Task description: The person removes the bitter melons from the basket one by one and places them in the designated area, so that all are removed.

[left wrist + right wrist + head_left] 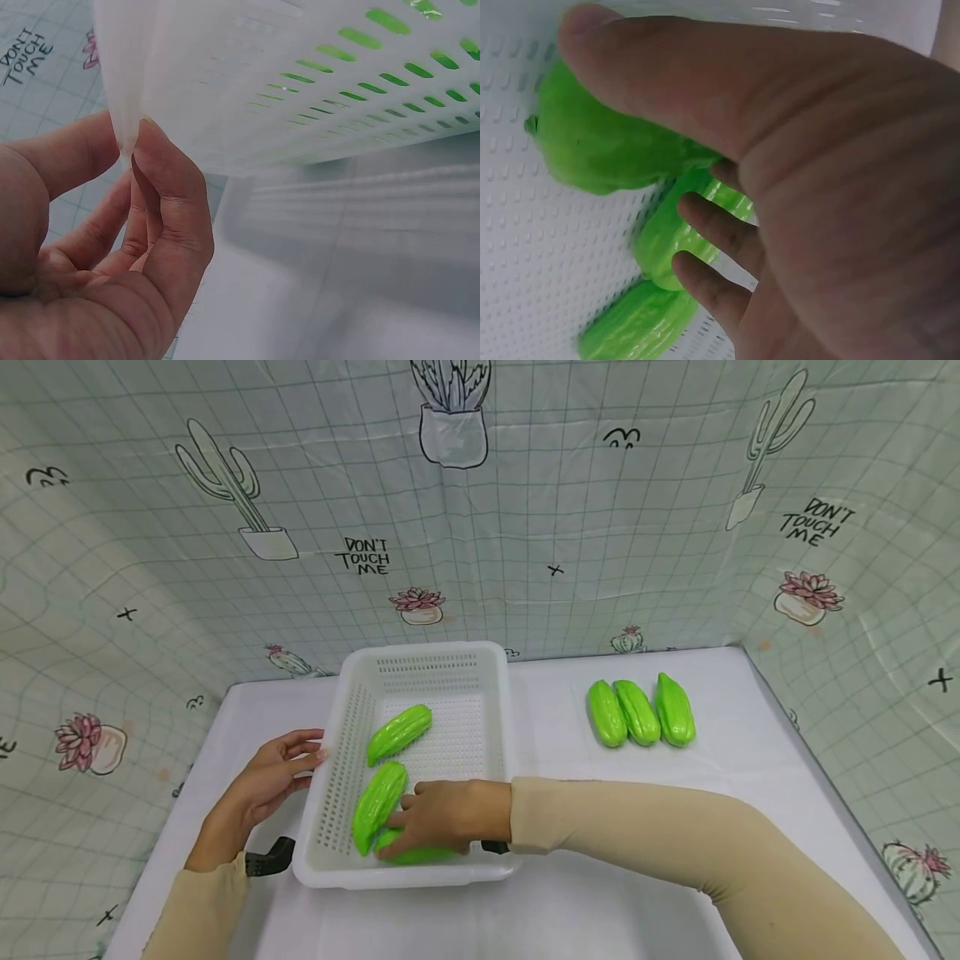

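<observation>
The left hand (273, 777) pinches the left rim of a white, rectangular perforated plastic basket (423, 650), probably to steady it. Inside the basket's near end, the right hand (450, 814) straddles a glossy bright-green, elongated ridged vegetable (420, 856), thumb along one side; whether it grips, I cannot tell. Two matching green vegetables (379, 807) lie along the basket's left side, apparently leaving room beside them; three more green vegetables (637, 712) sit well right of the basket, side by side.
</observation>
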### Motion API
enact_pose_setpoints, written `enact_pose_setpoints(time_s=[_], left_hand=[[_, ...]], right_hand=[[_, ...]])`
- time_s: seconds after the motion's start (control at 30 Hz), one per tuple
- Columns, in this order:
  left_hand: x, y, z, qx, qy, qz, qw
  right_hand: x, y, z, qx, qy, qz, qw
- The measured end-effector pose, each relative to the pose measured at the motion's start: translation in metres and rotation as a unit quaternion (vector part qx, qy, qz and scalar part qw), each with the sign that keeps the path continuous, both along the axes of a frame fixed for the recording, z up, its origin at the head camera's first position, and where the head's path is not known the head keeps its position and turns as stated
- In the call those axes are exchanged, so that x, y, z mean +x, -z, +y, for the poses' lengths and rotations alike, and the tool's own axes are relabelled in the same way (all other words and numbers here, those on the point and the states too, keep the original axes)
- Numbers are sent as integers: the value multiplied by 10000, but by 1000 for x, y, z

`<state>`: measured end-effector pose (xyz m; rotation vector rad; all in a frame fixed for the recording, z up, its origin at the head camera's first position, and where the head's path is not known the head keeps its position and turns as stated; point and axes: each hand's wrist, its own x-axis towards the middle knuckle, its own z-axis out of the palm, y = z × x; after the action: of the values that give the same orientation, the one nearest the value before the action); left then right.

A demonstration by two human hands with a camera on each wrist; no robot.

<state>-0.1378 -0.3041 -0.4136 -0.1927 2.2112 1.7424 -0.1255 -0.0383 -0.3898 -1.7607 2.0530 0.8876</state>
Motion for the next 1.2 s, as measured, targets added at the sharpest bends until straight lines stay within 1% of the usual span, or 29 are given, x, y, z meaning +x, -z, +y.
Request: enact_pose_setpoints(time_s=[0.13, 0.33, 0.5, 0.63, 0.73, 0.87, 1.03, 1.2], left_hand=[[1, 0, 0, -19, -10, 9, 10000], [1, 0, 0, -8, -12, 25, 10000], [0, 0, 0, 24, -27, 7, 10000], [0, 0, 0, 11, -31, -12, 10000], [-1, 0, 0, -39, -22, 0, 10000], [-2, -1, 1, -75, 1, 12, 10000], [-1, -1, 1, -55, 34, 12, 10000], [0, 0, -1, -22, 64, 14, 10000]], right_hand=[[0, 1, -1, -7, 131, 63, 9999], [-4, 1, 0, -120, 380, 99, 9992], [-7, 0, 2, -171, 435, 91, 9989], [-9, -3, 7, -347, 520, 120, 9980], [-11, -9, 14, -553, 624, 78, 9965], [-18, -21, 27, -918, 845, -89, 9921], [-26, -38, 46, -1338, 1069, -254, 9849], [-31, -51, 67, -1818, 1248, -461, 9743]])
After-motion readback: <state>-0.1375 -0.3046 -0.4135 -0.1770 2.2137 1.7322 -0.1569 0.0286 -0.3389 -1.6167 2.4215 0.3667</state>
